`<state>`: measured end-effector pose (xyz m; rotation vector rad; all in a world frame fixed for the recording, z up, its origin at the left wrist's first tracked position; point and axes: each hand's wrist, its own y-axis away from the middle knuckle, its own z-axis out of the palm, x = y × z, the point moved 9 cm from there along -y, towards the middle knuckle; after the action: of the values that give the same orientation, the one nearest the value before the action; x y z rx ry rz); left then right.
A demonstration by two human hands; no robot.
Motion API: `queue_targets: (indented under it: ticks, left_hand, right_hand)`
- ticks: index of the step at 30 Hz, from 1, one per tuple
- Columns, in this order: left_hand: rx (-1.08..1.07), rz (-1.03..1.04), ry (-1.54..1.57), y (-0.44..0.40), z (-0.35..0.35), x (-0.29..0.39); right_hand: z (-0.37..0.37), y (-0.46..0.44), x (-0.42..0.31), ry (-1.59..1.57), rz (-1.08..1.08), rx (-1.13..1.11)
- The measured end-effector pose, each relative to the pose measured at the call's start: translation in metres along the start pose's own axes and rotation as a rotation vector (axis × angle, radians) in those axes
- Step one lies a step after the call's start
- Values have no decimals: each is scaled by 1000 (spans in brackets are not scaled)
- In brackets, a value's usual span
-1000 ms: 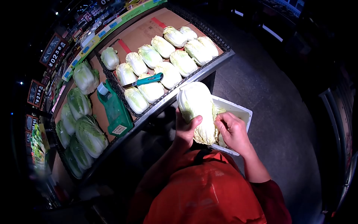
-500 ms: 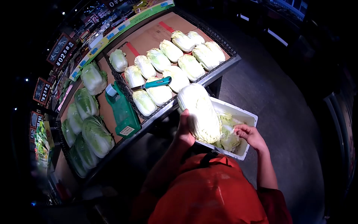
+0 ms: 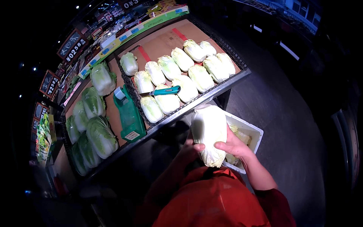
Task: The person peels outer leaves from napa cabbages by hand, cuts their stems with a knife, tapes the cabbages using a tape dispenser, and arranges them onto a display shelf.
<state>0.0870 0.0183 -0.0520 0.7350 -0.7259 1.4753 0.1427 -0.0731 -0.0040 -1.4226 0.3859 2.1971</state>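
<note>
A pale napa cabbage is held up in front of my red apron, its leafy tip toward me. My left hand grips its left side, with the thumb showing on top and the other fingers hidden beneath. On the opposite side my right hand is closed round it, thumb laid across the front. Behind and below the cabbage stands a white bin with loose trimmed leaves inside. A teal-handled knife lies on top of the cabbages in the display crate.
Several trimmed cabbages fill the front of a black crate on the slanted stand. Left of it are a green tape dispenser and several greener cabbages. The stand's metal edge runs close ahead of my hands.
My right hand has left the bin and come onto the cabbage's right side. The cabbage has turned more upright and moved nearer to me, now between both hands.
</note>
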Motion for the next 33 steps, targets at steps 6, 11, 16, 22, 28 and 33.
queue_targets:
  ticks: [6, 11, 16, 22, 28, 33]
  left_hand:
    - [166, 63, -196, 20, -22, 40]
    - [367, 33, -114, 67, -59, 64]
    - [523, 23, -56, 124, -100, 96]
    - [508, -19, -280, 152, -138, 110]
    - [406, 31, -385, 149, -162, 122]
    - [377, -2, -327, 145, -165, 121]
  right_hand:
    - [33, -9, 38, 313, -120, 118]
    - [92, -23, 51, 651, -25, -155]
    - [89, -95, 53, 922, -184, -199]
    - [78, -255, 54, 1444, -554, 85]
    - [62, -319, 96, 1648, -341, -25]
    - [75, -294, 51, 1376, -444, 48]
